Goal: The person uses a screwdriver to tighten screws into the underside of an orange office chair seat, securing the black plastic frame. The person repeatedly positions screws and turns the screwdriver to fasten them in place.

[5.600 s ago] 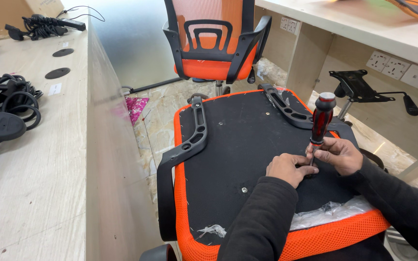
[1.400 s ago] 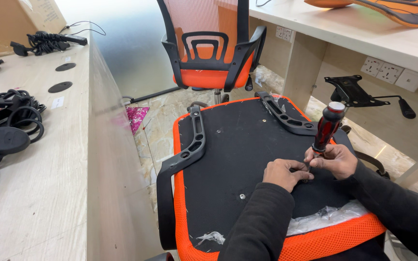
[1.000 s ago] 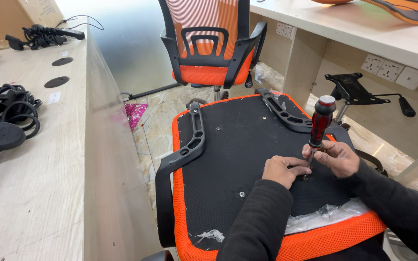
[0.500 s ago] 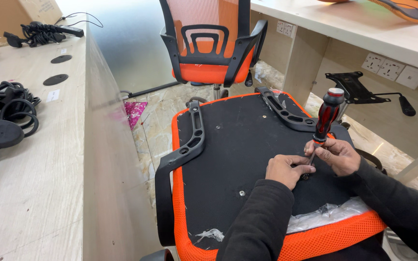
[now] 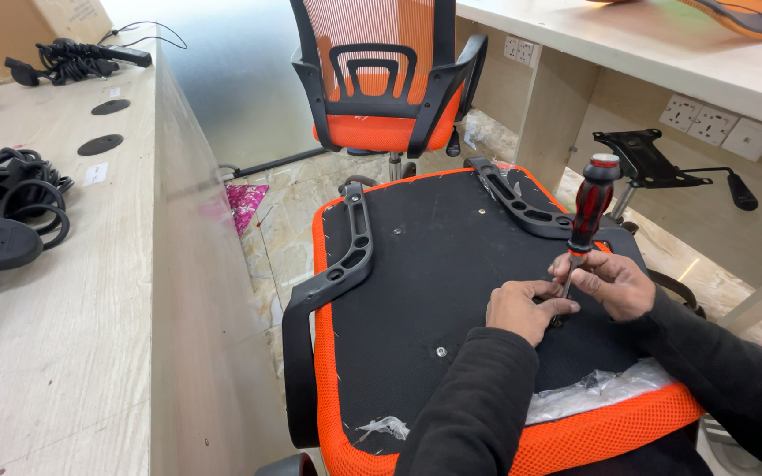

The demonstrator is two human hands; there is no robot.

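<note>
An orange chair seat (image 5: pixel 416 264) lies upside down, its black underside facing up, with a black armrest (image 5: pixel 346 256) on the left and another armrest (image 5: pixel 513 198) at the far right. My right hand (image 5: pixel 606 282) holds a red-and-black screwdriver (image 5: pixel 588 207) by its shaft, standing upright with the tip on the seat. My left hand (image 5: pixel 522 308) pinches at the tip beside it; what lies under the fingers is hidden. A small metal insert (image 5: pixel 441 351) shows in the black panel near my left forearm.
A wooden desk (image 5: pixel 90 291) runs along the left with coiled black power cables (image 5: pixel 2 229). An assembled orange mesh chair (image 5: pixel 385 88) stands ahead. A black metal seat mechanism (image 5: pixel 646 159) with a lever sits at right, under a second desk (image 5: pixel 663 53). Clear plastic wrap (image 5: pixel 601 388) lies on the seat's near edge.
The screwdriver handle has swayed slightly while both hands stayed at the same spot on the seat. The view has shifted a little.
</note>
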